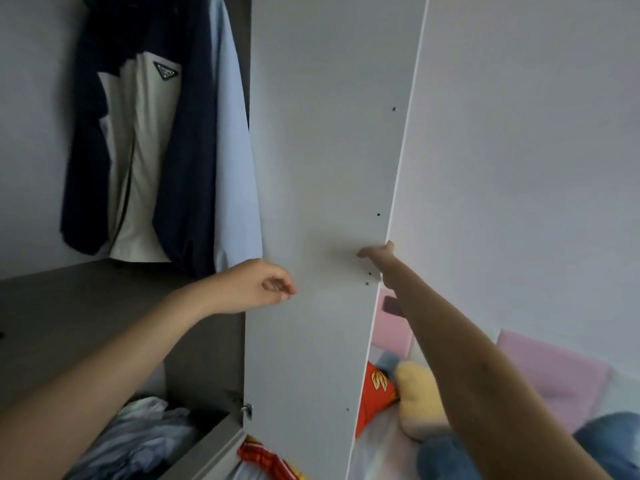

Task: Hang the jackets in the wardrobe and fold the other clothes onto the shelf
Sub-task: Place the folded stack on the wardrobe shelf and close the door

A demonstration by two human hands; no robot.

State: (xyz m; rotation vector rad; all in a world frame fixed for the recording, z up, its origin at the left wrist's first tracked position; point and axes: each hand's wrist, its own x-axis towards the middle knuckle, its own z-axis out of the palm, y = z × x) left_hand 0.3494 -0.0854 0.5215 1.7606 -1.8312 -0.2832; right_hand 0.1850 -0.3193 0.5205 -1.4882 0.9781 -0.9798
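A navy and white jacket [138, 150] hangs in the wardrobe at the upper left, with a pale blue garment [235, 161] hanging right beside it. My right hand [379, 254] grips the outer edge of the open white wardrobe door [322, 168], thumb on the inner face, other fingers hidden behind the edge. In front of the door's inner face my left hand [266, 285] hovers with loosely curled fingers and holds nothing. Pale blue and white clothes [138, 434] lie crumpled on a lower level of the wardrobe.
A dark grey shelf [86, 306] runs under the hanging jackets. Past the door is a bed with a pink padded headboard [554, 372], a yellow plush toy [419, 393], a red patterned item [377, 386] and blue denim [606, 441]. Red patterned fabric [263, 455] lies below the door.
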